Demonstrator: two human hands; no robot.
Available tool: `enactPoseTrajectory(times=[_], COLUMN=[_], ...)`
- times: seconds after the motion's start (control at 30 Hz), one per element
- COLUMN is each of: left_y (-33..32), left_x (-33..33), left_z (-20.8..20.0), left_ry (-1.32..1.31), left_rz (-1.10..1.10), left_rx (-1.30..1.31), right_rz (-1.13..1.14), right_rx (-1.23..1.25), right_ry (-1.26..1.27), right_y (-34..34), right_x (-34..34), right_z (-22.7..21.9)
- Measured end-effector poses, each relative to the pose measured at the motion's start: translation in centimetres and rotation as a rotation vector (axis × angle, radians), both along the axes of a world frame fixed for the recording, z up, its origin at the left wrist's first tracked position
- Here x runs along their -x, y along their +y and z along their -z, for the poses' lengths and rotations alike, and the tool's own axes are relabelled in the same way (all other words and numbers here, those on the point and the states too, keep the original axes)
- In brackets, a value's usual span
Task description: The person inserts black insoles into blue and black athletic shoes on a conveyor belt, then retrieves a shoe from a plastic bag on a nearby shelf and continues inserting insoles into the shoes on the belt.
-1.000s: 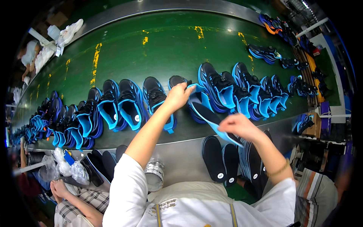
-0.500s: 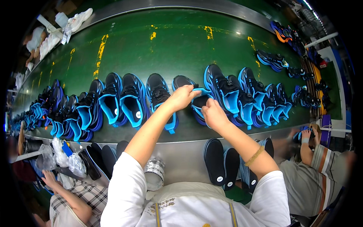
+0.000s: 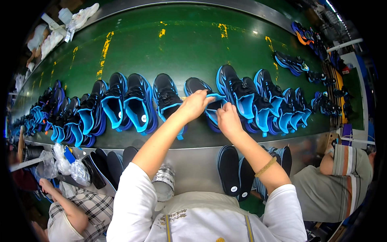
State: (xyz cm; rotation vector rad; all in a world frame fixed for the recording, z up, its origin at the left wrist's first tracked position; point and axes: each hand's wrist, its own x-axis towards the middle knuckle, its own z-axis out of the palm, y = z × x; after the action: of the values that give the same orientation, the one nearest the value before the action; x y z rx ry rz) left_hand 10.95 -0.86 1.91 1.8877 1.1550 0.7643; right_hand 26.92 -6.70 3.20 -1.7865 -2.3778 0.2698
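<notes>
A black and blue sneaker (image 3: 196, 84) rests toe-away at the middle of the green work surface, between my two hands. My left hand (image 3: 196, 105) is closed on its blue-lined tongue, thumb and fingers pinching it. At the shoe's opening, my right hand (image 3: 229, 121) has its fingers curled together against the collar. Whether those fingers hold the collar or something small inside is hidden. Just left of my left hand stands another sneaker (image 3: 166, 92) of the same kind, partly covered by my forearm. A matching sneaker (image 3: 228, 82) stands close to the right of my right hand.
Rows of similar sneakers (image 3: 138, 97) line both sides. Black insoles (image 3: 228, 169) stack along the metal ledge (image 3: 193, 157) before me, beside a silvery roll (image 3: 164, 183). Clear plastic bags (image 3: 80, 172) lie left. Co-workers sit on either side; white shoes (image 3: 82, 17) are at far left.
My hands stay at the same shoe, almost unmoved. The sneakers on the left appear shifted slightly left and away. At right, the co-worker's hands have left the shoe they were at.
</notes>
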Motion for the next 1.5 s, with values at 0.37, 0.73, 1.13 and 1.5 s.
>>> enactPoseTrajectory(times=[0.37, 0.73, 1.13, 1.5], left_y=[0.8, 0.8, 0.5, 0.7], left_x=[-1.2, -1.9, -2.4, -3.5], left_z=[1.8, 2.3, 2.5, 1.4], left_ry=[-0.377, -0.25, -0.179, -0.228], left_rz=[-0.281, -0.233, -0.196, -0.336], left_rx=[0.462, 0.331, 0.146, 0.286], right_rz=[-0.159, -0.303, -0.32, -0.441], right_rx=[0.608, 0.094, 0.372, 0.494], right_ry=[-0.335, -0.257, -0.52, -0.575], right_y=[2.0, 3.0, 3.9, 5.7], right_x=[0.4, -0.4, -0.7, 1.6], right_z=[-5.4, 1.6, 1.1, 1.8])
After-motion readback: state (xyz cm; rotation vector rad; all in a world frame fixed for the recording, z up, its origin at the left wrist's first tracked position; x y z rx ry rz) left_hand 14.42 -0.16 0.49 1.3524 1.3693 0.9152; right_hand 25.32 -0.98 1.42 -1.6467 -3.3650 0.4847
